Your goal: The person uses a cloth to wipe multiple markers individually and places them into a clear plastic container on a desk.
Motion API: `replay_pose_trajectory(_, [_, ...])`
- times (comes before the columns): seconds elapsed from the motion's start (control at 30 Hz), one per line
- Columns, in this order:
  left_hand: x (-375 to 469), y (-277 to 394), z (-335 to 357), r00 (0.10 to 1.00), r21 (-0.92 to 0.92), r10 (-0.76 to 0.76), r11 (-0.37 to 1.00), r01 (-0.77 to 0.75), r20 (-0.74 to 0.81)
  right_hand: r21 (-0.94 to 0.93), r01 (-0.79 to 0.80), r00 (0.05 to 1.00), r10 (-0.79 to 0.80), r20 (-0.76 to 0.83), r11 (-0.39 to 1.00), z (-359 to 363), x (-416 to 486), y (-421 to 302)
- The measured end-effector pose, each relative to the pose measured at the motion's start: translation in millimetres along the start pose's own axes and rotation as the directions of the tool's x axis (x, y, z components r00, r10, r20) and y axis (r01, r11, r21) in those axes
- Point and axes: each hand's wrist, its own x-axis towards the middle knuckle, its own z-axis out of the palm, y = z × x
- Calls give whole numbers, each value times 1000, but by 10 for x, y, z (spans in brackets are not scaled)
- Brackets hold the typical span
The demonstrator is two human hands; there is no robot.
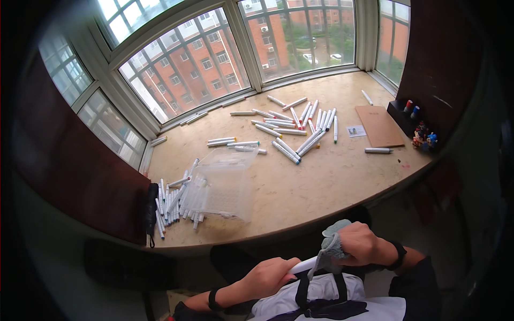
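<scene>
My left hand (268, 277) grips one end of a white marker pen (304, 265) in front of my body, below the table edge. A grey-green cloth (331, 249) is bunched in my right hand (361, 244) and wrapped around the pen's other end, which it hides. On the table before me, many white markers with coloured ends lie loose: a group (299, 120) towards the window, and a heap (174, 200) at the left. A clear plastic case (225, 188) stands beside the left heap, with some markers behind or under its wall.
At the left edge lies a black folded umbrella (151, 208). On the right are a brown paper notebook (379, 126), a small card (356, 131), a single pen (378, 150), and a black holder (401, 116) with small figurines (424, 138). Windows (184, 64) border the tabletop (305, 192).
</scene>
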Motion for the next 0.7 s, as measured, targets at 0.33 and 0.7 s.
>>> replay_pose_trajectory(0.33, [242,-72,426,964,-277,-72,961,-3,-258,-18,-384,534,206,-820,923,453,152,15])
replay_pose_trajectory(0.7, [332,-75,398,887,-408,-213,912,30,-410,480,-173,581,483,-656,860,725,441,-75])
